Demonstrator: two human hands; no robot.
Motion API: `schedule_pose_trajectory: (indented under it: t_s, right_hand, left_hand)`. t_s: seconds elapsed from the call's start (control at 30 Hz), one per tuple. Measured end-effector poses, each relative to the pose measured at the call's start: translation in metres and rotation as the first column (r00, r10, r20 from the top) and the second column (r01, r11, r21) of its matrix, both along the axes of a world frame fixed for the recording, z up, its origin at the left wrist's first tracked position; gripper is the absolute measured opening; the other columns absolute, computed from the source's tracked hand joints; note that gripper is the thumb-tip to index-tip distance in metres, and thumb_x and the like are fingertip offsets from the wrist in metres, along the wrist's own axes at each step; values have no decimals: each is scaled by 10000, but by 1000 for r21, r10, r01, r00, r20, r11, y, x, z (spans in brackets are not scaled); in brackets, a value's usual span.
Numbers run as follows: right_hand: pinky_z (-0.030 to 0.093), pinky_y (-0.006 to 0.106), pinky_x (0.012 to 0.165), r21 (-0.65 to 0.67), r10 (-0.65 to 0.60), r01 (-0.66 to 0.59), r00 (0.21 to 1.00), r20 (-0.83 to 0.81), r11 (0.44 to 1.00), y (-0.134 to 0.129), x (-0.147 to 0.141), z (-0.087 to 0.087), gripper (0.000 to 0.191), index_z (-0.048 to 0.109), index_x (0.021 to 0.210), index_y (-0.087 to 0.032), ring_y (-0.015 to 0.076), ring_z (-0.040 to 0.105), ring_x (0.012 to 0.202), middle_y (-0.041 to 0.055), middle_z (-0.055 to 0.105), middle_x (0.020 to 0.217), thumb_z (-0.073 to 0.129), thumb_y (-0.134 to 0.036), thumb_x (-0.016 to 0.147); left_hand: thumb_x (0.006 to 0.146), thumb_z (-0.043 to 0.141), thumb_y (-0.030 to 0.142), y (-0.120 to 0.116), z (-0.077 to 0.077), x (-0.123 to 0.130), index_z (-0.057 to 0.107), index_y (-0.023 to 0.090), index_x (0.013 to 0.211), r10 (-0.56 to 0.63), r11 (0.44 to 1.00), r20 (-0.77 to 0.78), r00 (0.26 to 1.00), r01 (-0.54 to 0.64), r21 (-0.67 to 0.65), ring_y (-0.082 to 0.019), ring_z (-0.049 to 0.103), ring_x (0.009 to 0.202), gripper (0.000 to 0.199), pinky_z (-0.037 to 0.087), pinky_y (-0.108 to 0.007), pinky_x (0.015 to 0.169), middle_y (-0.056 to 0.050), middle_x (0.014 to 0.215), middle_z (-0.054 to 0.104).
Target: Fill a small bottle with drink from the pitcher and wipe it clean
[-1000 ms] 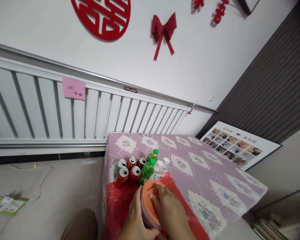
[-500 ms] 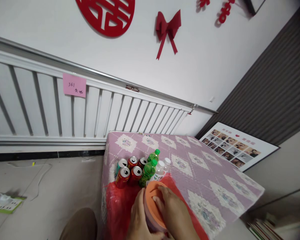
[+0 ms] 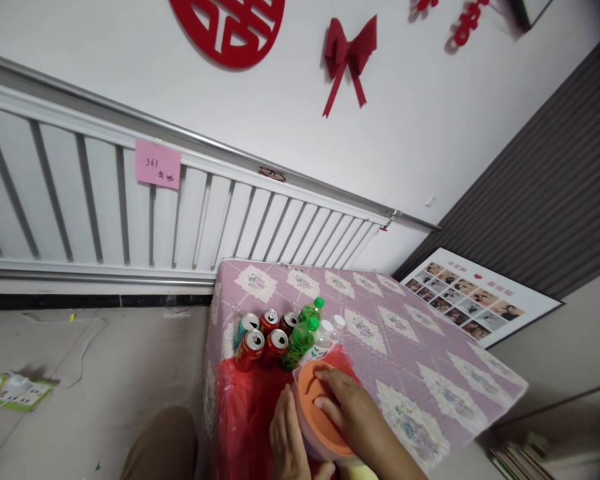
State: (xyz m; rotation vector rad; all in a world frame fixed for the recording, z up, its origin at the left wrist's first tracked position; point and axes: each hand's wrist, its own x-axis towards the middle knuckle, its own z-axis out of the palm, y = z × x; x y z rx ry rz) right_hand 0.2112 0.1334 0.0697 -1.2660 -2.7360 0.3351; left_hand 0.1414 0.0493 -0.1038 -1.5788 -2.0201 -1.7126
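A round tub with an orange lid (image 3: 316, 408) is tilted between my hands at the bottom centre. My left hand (image 3: 289, 433) lies along the tub's left side, fingers wrapped against its wall. My right hand (image 3: 345, 403) grips the lid from the right, its thumb and fingers on the raised part. Beneath them spreads a red plastic bag (image 3: 245, 413). Just beyond, several opened cans (image 3: 251, 349) stand close together, beside green bottles (image 3: 301, 341) and clear bottles with white caps (image 3: 325, 335). Something pale yellow (image 3: 360, 472) shows below the tub, mostly hidden.
The bag, cans and bottles are on a bed with a purple floral cover (image 3: 410, 347). A white radiator (image 3: 260, 223) runs behind it. A photo board (image 3: 475, 293) leans at the right. On the floor at the left lies a power strip (image 3: 25, 395).
Both hands and the tub have shifted slightly right in view. The pale yellow thing now shows below the tub. The whole view has shifted a little.
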Motion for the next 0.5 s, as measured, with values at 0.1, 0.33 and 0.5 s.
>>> schedule_pose_trajectory:
  t_s: [0.1,0.33,0.5]
  right_hand:
    - [449,408,1070,7,34,-33,998,-49,999,4,6,-7,372,653,1226,-140,271,603,1235,164,654,1320,571,-304,902]
    - [446,404,1071,7,-26,26,999,-40,1000,1,1,-6,392,657,1236,-134,269,607,1234,162,659,1315,558,-294,892]
    - [447,405,1069,23,-84,84,996,-27,996,-2,-1,-7,393,658,1226,-131,267,602,1242,164,648,1329,526,-282,888]
  left_hand:
    - [830,618,427,-2,-3,-1,102,32,1551,3,1000,-9,1000,-3,19,-361,436,1390,971,481,-461,1048,-271,1486,449]
    - [813,611,277,-6,11,4,58,57,1561,59,998,8,998,-58,-12,-351,455,1382,956,475,-439,1059,-249,1473,481]
    - [797,642,238,-11,22,4,58,90,1568,92,996,18,996,-91,-24,-342,495,1352,978,479,-419,1051,-222,1510,454]
